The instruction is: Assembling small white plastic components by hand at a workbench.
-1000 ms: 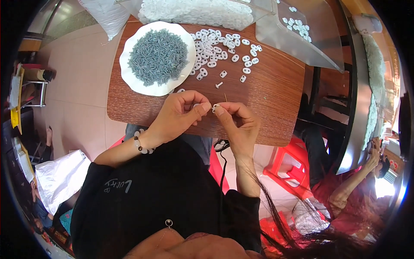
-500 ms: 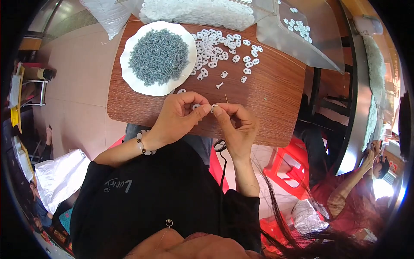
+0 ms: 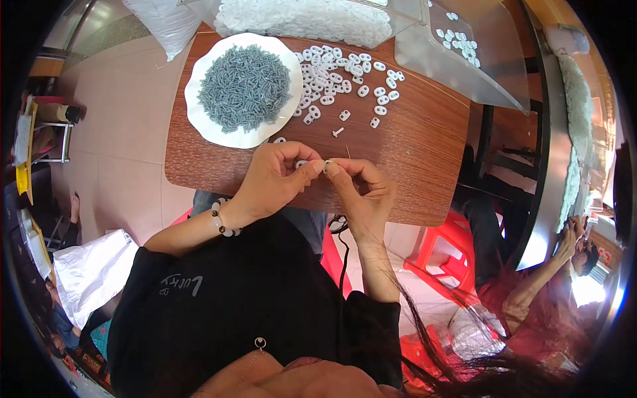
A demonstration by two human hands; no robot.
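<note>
While both hands meet, left grip (image 3: 282, 174) and right grip (image 3: 358, 189) pinch 1 white clip (image 3: 324, 166) between them.

Both hands meet over the near edge of the brown tabletop (image 3: 424, 152) — the left hand (image 3: 272, 179) and right hand (image 3: 361, 192) pinch a small white plastic piece (image 3: 325, 166) between fingertips. Toward the far left corner sits a white plate (image 3: 199, 119) of grey screws (image 3: 244, 86); loose white pieces (image 3: 345, 79) lie scattered beside it.
</note>
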